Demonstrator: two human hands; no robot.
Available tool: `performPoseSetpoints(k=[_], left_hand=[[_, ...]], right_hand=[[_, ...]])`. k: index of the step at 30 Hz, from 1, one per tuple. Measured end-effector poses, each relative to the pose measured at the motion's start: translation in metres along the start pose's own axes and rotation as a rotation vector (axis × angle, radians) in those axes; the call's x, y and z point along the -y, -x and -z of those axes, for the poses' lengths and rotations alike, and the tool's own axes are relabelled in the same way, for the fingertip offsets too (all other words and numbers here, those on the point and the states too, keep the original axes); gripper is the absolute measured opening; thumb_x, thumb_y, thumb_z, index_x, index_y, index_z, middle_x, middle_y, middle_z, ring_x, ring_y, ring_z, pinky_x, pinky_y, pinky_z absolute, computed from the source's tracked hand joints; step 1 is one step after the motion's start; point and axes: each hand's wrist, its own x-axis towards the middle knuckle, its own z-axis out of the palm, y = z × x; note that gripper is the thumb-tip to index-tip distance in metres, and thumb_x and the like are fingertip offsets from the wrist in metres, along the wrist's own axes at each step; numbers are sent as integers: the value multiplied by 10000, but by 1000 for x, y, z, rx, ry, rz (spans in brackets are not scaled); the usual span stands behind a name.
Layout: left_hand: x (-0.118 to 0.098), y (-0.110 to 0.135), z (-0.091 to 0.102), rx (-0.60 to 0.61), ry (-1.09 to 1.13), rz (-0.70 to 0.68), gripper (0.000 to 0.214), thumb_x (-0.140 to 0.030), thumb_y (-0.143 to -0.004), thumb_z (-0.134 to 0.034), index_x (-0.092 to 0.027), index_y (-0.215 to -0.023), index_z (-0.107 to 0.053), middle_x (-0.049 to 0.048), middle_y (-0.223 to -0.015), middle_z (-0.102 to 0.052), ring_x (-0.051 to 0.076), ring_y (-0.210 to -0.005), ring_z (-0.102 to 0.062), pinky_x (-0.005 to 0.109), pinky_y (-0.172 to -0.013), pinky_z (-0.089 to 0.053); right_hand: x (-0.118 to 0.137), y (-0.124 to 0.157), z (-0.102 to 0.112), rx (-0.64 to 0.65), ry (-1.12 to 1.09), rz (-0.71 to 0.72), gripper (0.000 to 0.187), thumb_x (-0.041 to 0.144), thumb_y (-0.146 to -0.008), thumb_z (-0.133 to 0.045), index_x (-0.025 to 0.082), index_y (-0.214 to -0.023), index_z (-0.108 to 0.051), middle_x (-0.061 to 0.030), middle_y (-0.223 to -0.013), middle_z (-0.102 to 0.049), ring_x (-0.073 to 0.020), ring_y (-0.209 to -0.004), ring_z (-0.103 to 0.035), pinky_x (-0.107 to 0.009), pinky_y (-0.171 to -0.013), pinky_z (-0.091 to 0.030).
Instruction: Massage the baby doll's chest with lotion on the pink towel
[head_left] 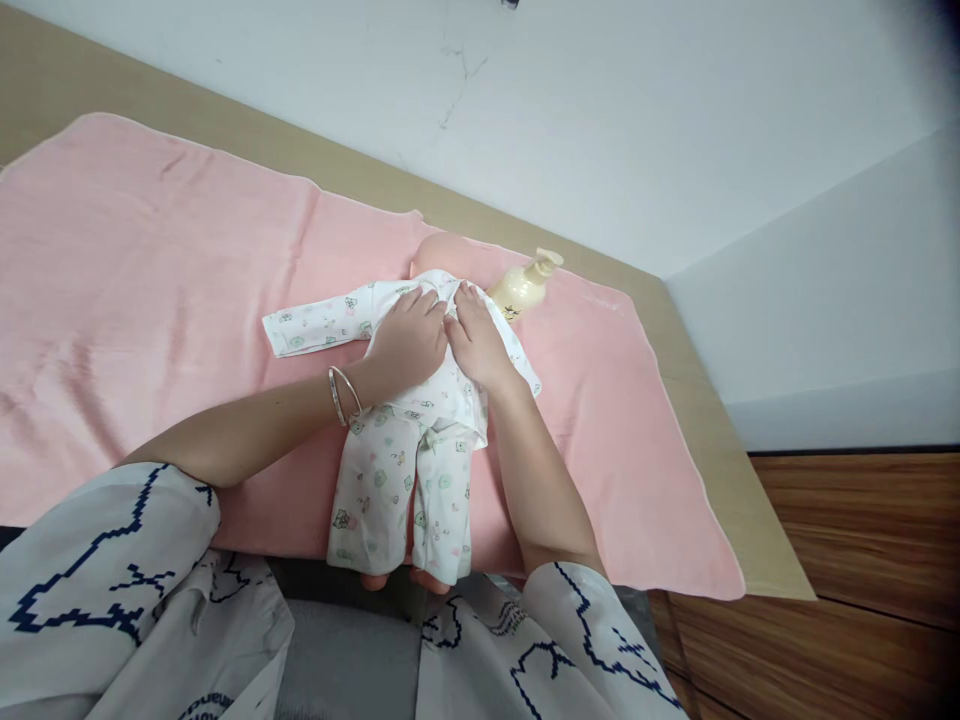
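A baby doll wearing a white printed long-sleeved top (442, 400) and matching trousers (375, 490) lies with its feet towards me. Its smooth, bare head (442, 252) is at the far end, and no face shows. My left hand (411, 342), with a silver bangle at the wrist, rests flat on the upper part of the top. Beside it, my right hand (480, 340) also lies flat on the cloth, fingers stretched out. The two hands nearly meet at the middle of the torso. One doll sleeve (319, 325) reaches out to the left; both doll hands are hidden.
A cream pump bottle (523, 287) lies tilted just right of the doll's head. Under everything spreads a pink blanket (202, 270) on a light wooden table (720, 500). A white wall (600, 130) borders the far side; brown wood-grain panels (862, 540) are at lower right.
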Motion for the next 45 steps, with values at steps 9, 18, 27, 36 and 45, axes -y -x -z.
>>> performPoseSetpoints(k=[9, 18, 27, 36, 45], left_hand=[[33, -22, -3, 21, 13, 137, 366, -208, -956, -364, -79, -1149, -646, 183, -1212, -675, 310, -1198, -586, 493, -1127, -411], [23, -12, -14, -86, 26, 146, 396, -222, -978, -383, -93, -1261, -629, 171, -1310, -652, 310, -1306, -543, 508, -1183, -355], [27, -10, -18, -116, 65, 155, 358, -236, -971, -408, -137, -1226, -638, 145, -1350, -645, 293, -1322, -543, 502, -1181, -377], [23, -9, -12, -104, 23, 136, 384, -219, -991, -348, -124, -1243, -622, 122, -1362, -640, 289, -1333, -524, 482, -1202, -341], [-9, 0, 23, 173, -182, 24, 393, -43, -912, -387, 17, -1220, -624, 249, -1196, -669, 347, -1132, -628, 454, -959, -507]], right_hand=[[70, 29, -15, -171, 264, -110, 514, 201, -977, -364, 7, -1420, -539, -221, -1474, -561, -361, -1440, -471, -519, -1215, -374], [25, 6, -7, -120, -35, -88, 567, 328, -980, -406, 64, -1475, -488, -160, -1593, -432, -276, -1521, -357, -460, -1278, -283], [16, 6, -15, -192, -80, -42, 557, 357, -957, -423, 115, -1451, -509, -155, -1583, -452, -266, -1514, -371, -520, -1266, -287], [31, 14, -11, -278, 90, -25, 468, 338, -980, -392, 139, -1351, -596, -163, -1395, -642, -303, -1368, -548, -521, -1153, -435], [13, 9, -8, -236, -18, -9, 462, 351, -966, -421, 151, -1347, -588, -150, -1459, -597, -280, -1402, -519, -513, -1190, -397]])
